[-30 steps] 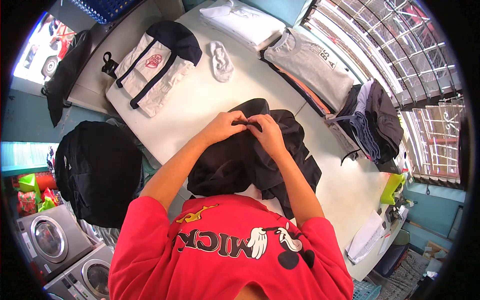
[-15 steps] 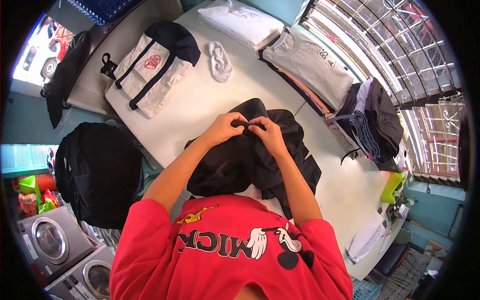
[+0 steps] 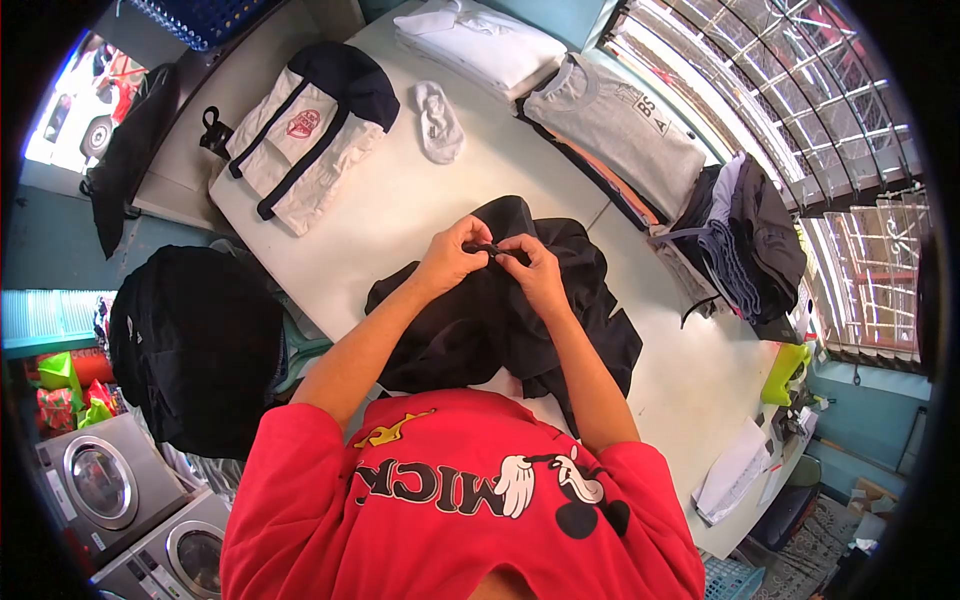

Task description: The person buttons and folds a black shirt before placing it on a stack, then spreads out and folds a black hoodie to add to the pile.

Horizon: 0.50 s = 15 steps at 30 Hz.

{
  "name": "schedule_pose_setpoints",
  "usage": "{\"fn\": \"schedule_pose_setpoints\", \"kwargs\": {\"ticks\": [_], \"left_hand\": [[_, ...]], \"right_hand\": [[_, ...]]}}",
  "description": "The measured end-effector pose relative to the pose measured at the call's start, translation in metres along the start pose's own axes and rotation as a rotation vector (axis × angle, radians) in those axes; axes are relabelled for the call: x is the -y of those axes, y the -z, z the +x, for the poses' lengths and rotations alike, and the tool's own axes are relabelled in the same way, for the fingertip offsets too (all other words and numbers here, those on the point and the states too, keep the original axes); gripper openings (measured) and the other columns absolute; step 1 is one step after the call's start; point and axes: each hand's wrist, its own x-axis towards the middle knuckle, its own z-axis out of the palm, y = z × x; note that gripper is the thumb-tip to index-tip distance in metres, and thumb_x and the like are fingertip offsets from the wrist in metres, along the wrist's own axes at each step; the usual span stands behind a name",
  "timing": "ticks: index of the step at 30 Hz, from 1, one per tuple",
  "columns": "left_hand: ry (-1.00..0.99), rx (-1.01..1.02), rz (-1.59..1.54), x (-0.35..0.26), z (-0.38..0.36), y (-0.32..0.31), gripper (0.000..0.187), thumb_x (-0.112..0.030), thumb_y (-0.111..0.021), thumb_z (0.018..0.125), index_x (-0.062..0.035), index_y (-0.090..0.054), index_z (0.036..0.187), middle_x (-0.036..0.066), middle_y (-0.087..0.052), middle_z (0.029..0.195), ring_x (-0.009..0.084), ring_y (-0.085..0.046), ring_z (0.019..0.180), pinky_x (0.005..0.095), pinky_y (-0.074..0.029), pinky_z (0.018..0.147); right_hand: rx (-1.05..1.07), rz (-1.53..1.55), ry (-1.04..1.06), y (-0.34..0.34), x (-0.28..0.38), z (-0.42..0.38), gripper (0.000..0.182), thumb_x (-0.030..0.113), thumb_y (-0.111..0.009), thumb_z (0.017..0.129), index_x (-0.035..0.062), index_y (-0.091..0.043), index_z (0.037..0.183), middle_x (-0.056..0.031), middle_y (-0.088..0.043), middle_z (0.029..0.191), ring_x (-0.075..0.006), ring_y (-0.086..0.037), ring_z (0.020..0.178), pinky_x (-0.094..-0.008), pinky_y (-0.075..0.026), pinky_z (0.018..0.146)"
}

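A black garment (image 3: 450, 330) lies crumpled on the white table in front of my body, its exact kind hidden by the folds. Both hands meet over its far part. My left hand (image 3: 453, 258) pinches a narrow black edge of the cloth between thumb and fingers. Close beside it, my right hand (image 3: 530, 265) grips the same edge, fingertips nearly touching the left ones. Whatever small detail sits between the fingertips is too small to make out.
On the white table (image 3: 380, 220) are a cream-and-navy bag (image 3: 310, 130), a pair of white socks (image 3: 438, 122), folded white clothes (image 3: 480, 45), a grey shirt stack (image 3: 620, 125) and dark folded clothes (image 3: 745, 250). A large black bag (image 3: 195, 350) stands left, near washing machines (image 3: 100, 480).
My left hand has shifted up slightly, with its fingers more bent. The pinched black edge has turned a little, and the garment's left side has moved slightly. Both hands keep their hold.
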Motion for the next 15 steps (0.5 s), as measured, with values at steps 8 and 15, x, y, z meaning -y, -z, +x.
{"fn": "schedule_pose_setpoints", "kwargs": {"ticks": [8,15], "left_hand": [[0.005,-0.008,-0.009,-0.004,-0.006,-0.005,0.022,0.000,-0.053,0.073,-0.0021,-0.052,0.095,0.002,-0.054,0.082,0.0085,-0.050,0.080,0.0232,-0.039,0.077],[0.121,0.061,-0.069,0.005,-0.004,0.006,0.021,-0.003,-0.052,0.075,-0.0018,-0.057,0.096,0.002,-0.058,0.086,0.0094,-0.052,0.078,0.0215,-0.041,0.073]], "right_hand": [[0.028,-0.135,0.067,0.002,0.006,0.003,0.016,0.005,-0.061,0.072,0.0008,-0.058,0.087,-0.0075,-0.058,0.085,-0.0168,-0.054,0.082,-0.0252,-0.041,0.076],[0.037,0.075,-0.121,0.001,0.001,0.001,0.014,0.004,-0.059,0.073,0.0005,-0.057,0.087,-0.0057,-0.058,0.088,-0.0148,-0.053,0.086,-0.0237,-0.039,0.079]]}}
